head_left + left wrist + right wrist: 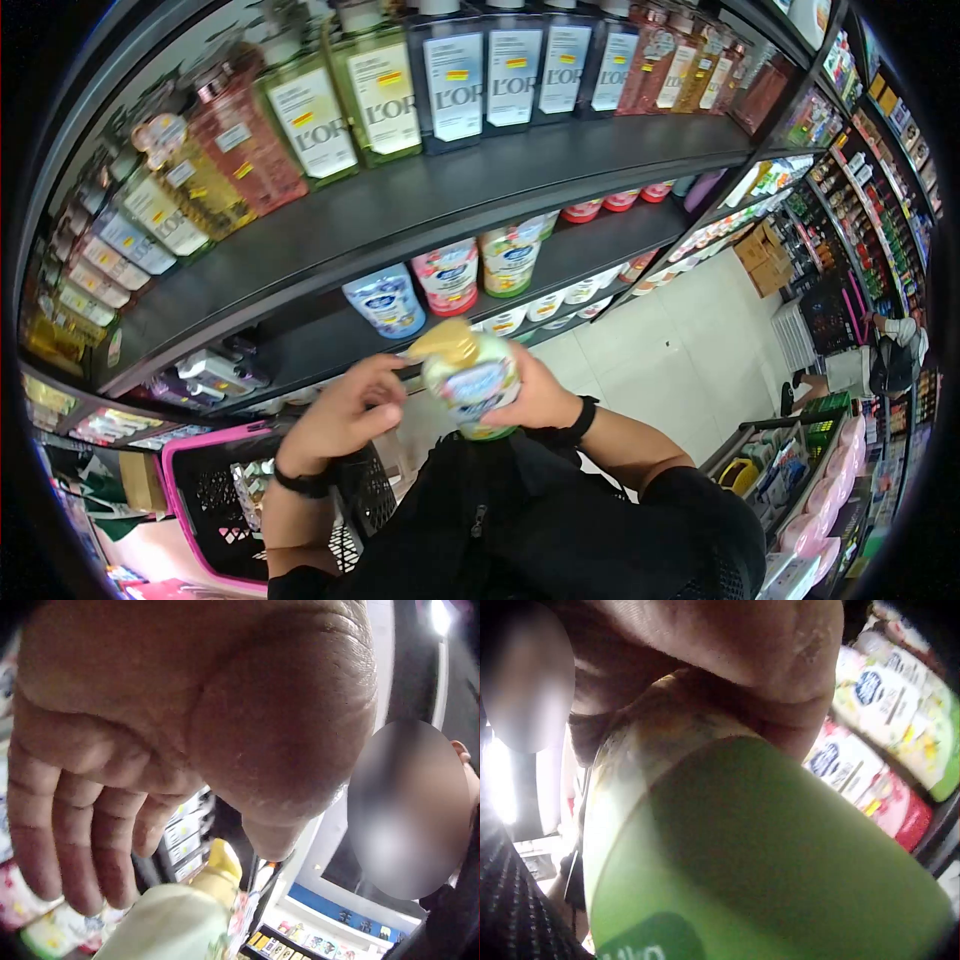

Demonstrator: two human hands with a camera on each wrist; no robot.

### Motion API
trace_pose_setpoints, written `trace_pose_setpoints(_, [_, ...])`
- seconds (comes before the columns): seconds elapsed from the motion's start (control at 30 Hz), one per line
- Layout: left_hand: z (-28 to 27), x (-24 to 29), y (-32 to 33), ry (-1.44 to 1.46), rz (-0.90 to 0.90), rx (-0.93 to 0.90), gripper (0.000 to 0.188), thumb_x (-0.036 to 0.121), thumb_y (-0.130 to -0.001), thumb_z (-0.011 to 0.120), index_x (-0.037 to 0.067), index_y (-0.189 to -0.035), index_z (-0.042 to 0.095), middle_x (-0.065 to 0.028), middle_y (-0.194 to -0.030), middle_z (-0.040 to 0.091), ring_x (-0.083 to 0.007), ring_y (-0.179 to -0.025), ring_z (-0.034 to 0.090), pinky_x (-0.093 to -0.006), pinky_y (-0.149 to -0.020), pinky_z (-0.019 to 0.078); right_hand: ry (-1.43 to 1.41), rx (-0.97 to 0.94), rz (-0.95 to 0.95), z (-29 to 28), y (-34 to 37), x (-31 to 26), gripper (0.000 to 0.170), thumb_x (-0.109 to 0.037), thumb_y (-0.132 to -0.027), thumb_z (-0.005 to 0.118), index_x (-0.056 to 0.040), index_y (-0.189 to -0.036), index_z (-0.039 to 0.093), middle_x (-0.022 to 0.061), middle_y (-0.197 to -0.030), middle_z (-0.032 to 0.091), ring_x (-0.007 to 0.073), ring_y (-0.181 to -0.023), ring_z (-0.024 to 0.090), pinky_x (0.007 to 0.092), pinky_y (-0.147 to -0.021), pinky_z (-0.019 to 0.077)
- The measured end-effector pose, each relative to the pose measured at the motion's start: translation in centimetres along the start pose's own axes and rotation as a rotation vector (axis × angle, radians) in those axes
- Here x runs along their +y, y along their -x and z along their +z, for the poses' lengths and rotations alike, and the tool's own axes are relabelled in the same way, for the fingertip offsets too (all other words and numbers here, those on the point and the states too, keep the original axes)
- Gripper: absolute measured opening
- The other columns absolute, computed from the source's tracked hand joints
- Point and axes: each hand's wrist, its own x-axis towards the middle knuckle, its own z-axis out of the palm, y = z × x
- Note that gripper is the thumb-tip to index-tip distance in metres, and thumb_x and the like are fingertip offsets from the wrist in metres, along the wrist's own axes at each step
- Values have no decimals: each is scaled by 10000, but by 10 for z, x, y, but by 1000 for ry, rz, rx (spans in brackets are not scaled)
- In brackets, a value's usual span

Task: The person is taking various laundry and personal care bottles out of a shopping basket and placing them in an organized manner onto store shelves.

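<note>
My right hand (pixel 541 394) grips a pump bottle (pixel 474 388) with a yellow pump head (pixel 447 342), a floral label and a green base. It is held in front of my chest, below the shelf. The right wrist view shows the bottle's green lower side (pixel 795 855) large, with the hand wrapped round its far part. My left hand (pixel 345 412) is beside the pump head, fingers loosely bent and holding nothing. In the left wrist view its palm (pixel 150 697) spreads above the bottle (pixel 161 922), and the fingers hang loose.
Large L'OR-labelled pump bottles (pixel 465 85) line the upper shelf. Blue, red and yellow-green bottles (pixel 510 262) stand on the shelf below. A black basket with a pink rim (pixel 168 470) is at lower left. Cardboard boxes (pixel 764 258) and another person (pixel 855 370) are at right.
</note>
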Motion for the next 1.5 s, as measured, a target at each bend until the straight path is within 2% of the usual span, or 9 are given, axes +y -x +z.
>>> trace_pose_setpoints(0.1, [36,-68,-65,-25,-185,-127,651,257,-912,748,35,-1424,411,-103,-1115,586,-153,-1015,587,-304,-832,525,-101,203,73,-51,18,1,908,-47,-688,871,10,-1432,354,121,-1306,582,201,-1185,590,384,-1023,485])
trace_pose_setpoints(0.17, [70,-103,-108,-264,-190,-169,761,294,-860,796,11,-1438,390,-139,-1181,594,-197,-1062,602,-333,-887,528,-119,276,51,-82,22,4,885,-29,-704,855,14,-1428,348,127,-1302,583,204,-1194,588,379,-1023,487])
trace_pose_setpoints(0.27, [110,-132,-176,-84,-213,-288,852,309,-813,825,-18,-1449,361,-184,-1280,585,-262,-1161,597,-375,-982,498,-115,370,46,-122,22,10,851,-29,-712,854,23,-1404,362,132,-1292,587,205,-1187,591,376,-1021,490])
trace_pose_setpoints(0.37, [135,-127,-228,-153,-60,-225,872,284,-800,826,-34,-1450,341,-206,-1344,566,-302,-1226,581,-388,-1038,465,-70,374,39,-160,14,12,849,-45,-710,865,23,-1397,370,130,-1289,586,200,-1185,587,372,-1024,485])
trace_pose_setpoints(0.53, [165,-110,-281,-245,-134,-23,878,291,-797,827,-34,-1445,331,-223,-1346,575,-325,-1235,596,-397,-1048,463,20,289,-11,-224,-11,21,893,-52,-700,874,20,-1422,354,126,-1298,572,194,-1213,555,369,-1045,459])
trace_pose_setpoints(0.77, [182,-123,-326,-469,-139,301,727,440,-869,711,-57,-1313,421,-256,-1114,666,-402,-1031,669,-443,-865,528,105,188,-28,-269,-53,35,888,-39,-703,850,7,-1435,350,125,-1301,563,203,-1213,555,365,-1043,459])
trace_pose_setpoints(1.13, [174,-153,-357,-341,-223,541,715,380,-906,666,-52,-1379,347,-318,-1201,621,-447,-1114,625,-460,-965,484,-19,130,16,-285,-109,72,806,-24,-692,864,5,-1356,408,118,-1254,604,182,-1127,609,356,-978,504])
trace_pose_setpoints(1.3, [176,-155,-368,-365,-388,465,793,442,-934,610,-154,-1358,303,-367,-1204,602,-461,-1142,612,-462,-975,481,-54,34,118,-304,-111,66,752,-24,-721,854,3,-1334,419,114,-1275,588,197,-1172,581,362,-1022,475])
trace_pose_setpoints(1.5, [177,-148,-372,-444,-437,437,736,435,-942,609,-170,-1284,366,-383,-1145,619,-471,-1093,633,-467,-942,503,155,1,89,-316,-92,95,672,-66,-772,815,16,-1338,464,134,-1263,621,210,-1155,599,366,-1020,466])
